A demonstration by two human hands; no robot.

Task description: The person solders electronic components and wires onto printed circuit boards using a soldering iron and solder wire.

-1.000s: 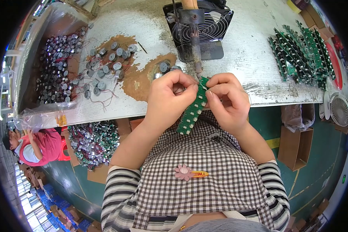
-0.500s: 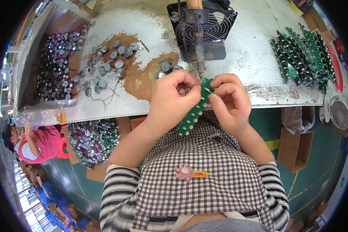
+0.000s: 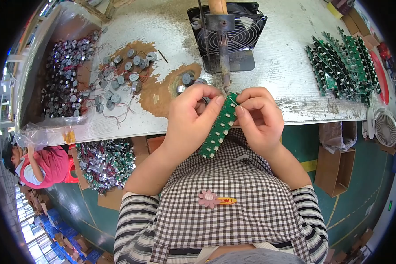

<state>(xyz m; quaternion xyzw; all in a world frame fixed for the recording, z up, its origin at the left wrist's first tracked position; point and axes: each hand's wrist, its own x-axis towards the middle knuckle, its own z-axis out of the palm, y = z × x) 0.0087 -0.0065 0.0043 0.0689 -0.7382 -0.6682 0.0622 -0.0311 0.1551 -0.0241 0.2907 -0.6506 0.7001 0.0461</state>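
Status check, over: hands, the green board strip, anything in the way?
Left hand and right hand both gripping green circuit board strip. Strip's top end at soldering iron tip. Nothing between them.

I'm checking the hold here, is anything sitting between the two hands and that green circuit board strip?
Nothing visible. The left hand and right hand both grip the green board strip directly with bare fingers, its top end just below the soldering iron tip at the bench edge.
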